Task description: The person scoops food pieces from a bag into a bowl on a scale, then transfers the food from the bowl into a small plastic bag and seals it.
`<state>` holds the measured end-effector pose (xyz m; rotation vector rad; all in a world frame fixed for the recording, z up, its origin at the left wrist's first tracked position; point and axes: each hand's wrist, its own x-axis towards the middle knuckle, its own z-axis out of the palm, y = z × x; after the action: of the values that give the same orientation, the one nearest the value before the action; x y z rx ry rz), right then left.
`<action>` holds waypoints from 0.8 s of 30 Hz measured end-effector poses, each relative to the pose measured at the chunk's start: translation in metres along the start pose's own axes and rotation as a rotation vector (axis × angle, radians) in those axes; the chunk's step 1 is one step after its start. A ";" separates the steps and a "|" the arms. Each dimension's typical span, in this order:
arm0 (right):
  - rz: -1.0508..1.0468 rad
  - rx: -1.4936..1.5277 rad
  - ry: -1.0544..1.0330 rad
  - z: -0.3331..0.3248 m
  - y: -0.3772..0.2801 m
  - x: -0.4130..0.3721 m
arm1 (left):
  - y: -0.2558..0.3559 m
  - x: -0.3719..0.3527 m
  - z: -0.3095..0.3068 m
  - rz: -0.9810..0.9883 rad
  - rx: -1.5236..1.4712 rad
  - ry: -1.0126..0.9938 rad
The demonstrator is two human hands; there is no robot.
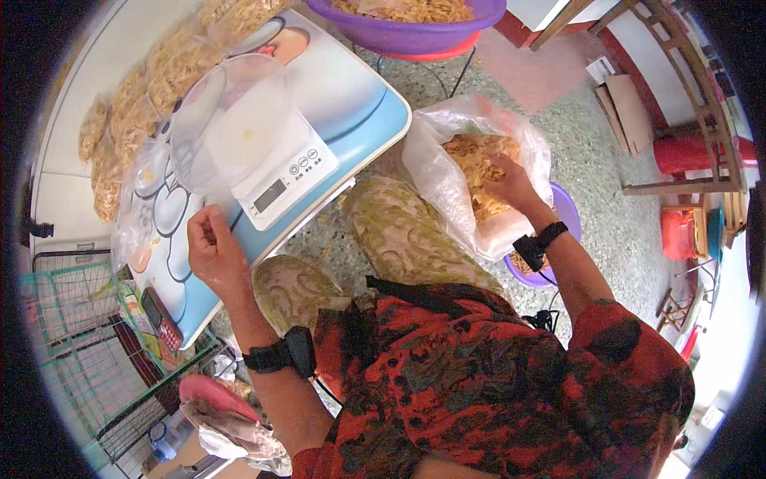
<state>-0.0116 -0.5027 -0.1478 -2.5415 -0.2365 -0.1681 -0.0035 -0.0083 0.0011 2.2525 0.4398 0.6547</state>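
Note:
My right hand [512, 182] is inside a clear plastic bag [428, 148], its fingers curled into a heap of tan dried strips [471, 153]. The bag stands open beside my right knee. My left hand [214, 247] is held over the near edge of the table [371, 112], its fingers curled in and nothing showing in them. Just beyond it stands a white digital kitchen scale [281, 185] with buttons and a small display. A clear round bowl [191, 152] sits on the scale, with a small tan bit seen through it.
Filled bags of dried strips [171, 68] line the table's far side. A purple basin [407, 28] of strips rests on a red stool at the back; another purple basin [566, 211] is behind the bag. A mobile phone [162, 319] lies at the table's left corner, near a wire rack [72, 335].

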 end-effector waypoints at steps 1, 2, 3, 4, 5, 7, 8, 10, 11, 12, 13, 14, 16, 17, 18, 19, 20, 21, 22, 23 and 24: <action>0.173 0.194 -0.055 -0.004 0.003 -0.003 | -0.001 0.000 0.000 -0.003 -0.006 -0.003; 0.344 0.388 -0.110 -0.007 0.005 -0.006 | -0.002 0.000 0.000 -0.006 -0.011 -0.006; 0.512 0.584 -0.168 -0.012 0.000 -0.004 | -0.002 0.000 0.000 -0.011 -0.015 -0.006; 0.553 0.711 -0.147 -0.018 -0.005 -0.003 | -0.002 0.000 -0.001 -0.013 -0.009 -0.008; 0.594 0.839 -0.125 -0.026 -0.009 -0.004 | 0.000 0.000 -0.002 -0.015 -0.002 -0.012; 0.641 1.026 -0.079 -0.032 -0.011 -0.006 | 0.001 -0.001 -0.002 -0.014 -0.004 -0.016; 0.644 1.085 -0.056 -0.033 -0.007 -0.007 | 0.001 0.000 -0.001 -0.012 -0.015 -0.013; 0.651 1.199 -0.017 -0.038 -0.012 -0.005 | 0.001 0.000 -0.001 -0.011 -0.015 -0.008; 0.656 1.255 0.002 -0.042 -0.015 -0.007 | 0.001 0.000 -0.002 -0.011 -0.005 -0.006; 0.660 1.310 0.022 -0.045 -0.017 -0.008 | 0.001 0.000 -0.002 -0.009 0.004 -0.005; 0.639 1.362 0.019 -0.047 -0.016 -0.009 | 0.001 0.000 -0.003 -0.007 -0.008 -0.005; 0.617 1.412 0.018 -0.050 -0.014 -0.011 | -0.001 0.000 -0.002 -0.004 -0.023 -0.006; 0.612 1.465 0.001 -0.059 -0.028 -0.008 | -0.001 0.000 -0.002 -0.004 -0.031 -0.008; 0.632 1.469 -0.016 -0.063 -0.036 -0.007 | 0.000 0.000 -0.003 -0.008 -0.024 -0.009; 0.651 1.472 -0.032 -0.068 -0.045 -0.006 | 0.000 0.000 -0.003 -0.011 -0.018 -0.010; 0.642 1.279 -0.092 -0.061 -0.034 -0.007 | 0.002 -0.001 -0.003 0.001 -0.039 0.001; 0.631 1.087 -0.149 -0.047 -0.017 -0.009 | 0.004 -0.001 -0.003 0.014 -0.058 0.012; 0.616 0.894 -0.203 -0.042 -0.019 -0.007 | 0.005 -0.002 -0.003 0.026 -0.077 0.023; 0.671 0.725 -0.198 -0.043 -0.021 -0.010 | 0.003 -0.001 -0.003 0.031 -0.085 0.017; 0.690 0.777 -0.160 -0.042 -0.024 -0.009 | 0.001 -0.001 -0.003 0.035 -0.091 0.015; 0.709 0.831 -0.125 -0.039 -0.026 -0.008 | -0.001 -0.001 -0.004 0.039 -0.094 0.015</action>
<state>-0.0279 -0.5048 -0.1028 -1.6698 0.4638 0.3073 -0.0065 -0.0058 0.0024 2.1730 0.3659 0.6984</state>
